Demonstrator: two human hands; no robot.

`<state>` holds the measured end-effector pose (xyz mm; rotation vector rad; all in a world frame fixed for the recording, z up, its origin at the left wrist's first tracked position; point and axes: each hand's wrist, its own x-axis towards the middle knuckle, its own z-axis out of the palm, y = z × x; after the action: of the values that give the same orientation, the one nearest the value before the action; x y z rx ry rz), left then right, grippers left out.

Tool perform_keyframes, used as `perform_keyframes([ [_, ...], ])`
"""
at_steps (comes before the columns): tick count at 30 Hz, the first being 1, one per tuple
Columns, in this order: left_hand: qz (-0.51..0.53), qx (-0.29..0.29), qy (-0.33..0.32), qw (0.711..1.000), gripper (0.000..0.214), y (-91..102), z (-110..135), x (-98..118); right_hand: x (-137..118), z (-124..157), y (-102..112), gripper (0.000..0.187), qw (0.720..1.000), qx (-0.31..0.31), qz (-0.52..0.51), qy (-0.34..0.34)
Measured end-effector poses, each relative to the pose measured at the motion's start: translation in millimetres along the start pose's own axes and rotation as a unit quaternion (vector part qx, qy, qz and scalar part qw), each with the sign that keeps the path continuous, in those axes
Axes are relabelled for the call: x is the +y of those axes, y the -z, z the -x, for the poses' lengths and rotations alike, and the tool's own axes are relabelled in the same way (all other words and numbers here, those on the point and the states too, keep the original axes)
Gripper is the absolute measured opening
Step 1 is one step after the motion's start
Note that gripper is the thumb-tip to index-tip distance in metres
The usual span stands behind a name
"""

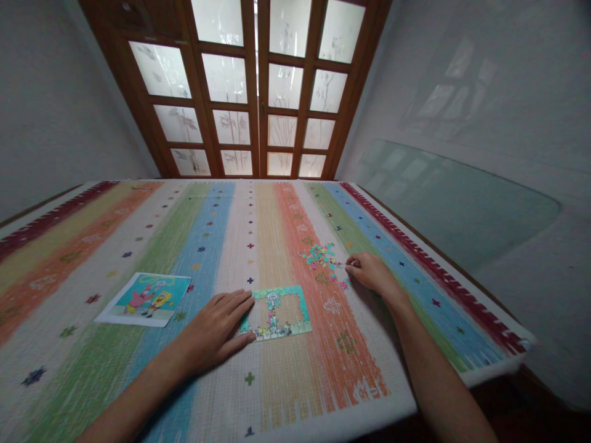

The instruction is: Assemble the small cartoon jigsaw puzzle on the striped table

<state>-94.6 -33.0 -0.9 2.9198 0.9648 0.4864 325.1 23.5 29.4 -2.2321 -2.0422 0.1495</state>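
Note:
A partly assembled jigsaw puzzle (302, 329) lies flat on the striped cloth, its frame and a middle column joined, with cloth showing through two gaps. My left hand (220, 326) rests flat at the puzzle's left edge, fingers stretched out and fingertips touching it. To the upper right is a heap of loose puzzle pieces (318, 253), mostly turquoise with some pink and yellow. At the heap's right side, my right hand (369, 271) has its thumb and fingers pinched together. A tiny puzzle piece seems to show at the fingertips, mostly hidden by them.
A printed picture sheet (150, 298) with cartoon figures lies left of my left hand. The multicoloured striped cloth (194, 227) covers the whole surface. Its front edge runs below my arms. Beyond stand wooden doors (258, 123) with frosted panes, and walls rise on both sides.

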Motion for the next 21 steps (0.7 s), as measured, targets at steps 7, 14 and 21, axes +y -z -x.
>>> perform_keyframes([
  [7, 0.005, -0.009, -0.001, 1.0, 0.053, 1.1, 1, -2, 9, 0, 8, 0.017, 0.999, -0.022, -0.035, 0.014],
  [14, -0.003, 0.002, -0.008, 1.0, 0.054, 1.7, 1, -2, 6, 4, 14, 0.014, 0.997, -0.072, 0.023, 0.014],
  [21, 0.001, -0.004, -0.008, 1.0, 0.053, 2.1, 0, -2, 9, 3, 15, 0.029, 0.994, -0.097, 0.053, 0.023],
])
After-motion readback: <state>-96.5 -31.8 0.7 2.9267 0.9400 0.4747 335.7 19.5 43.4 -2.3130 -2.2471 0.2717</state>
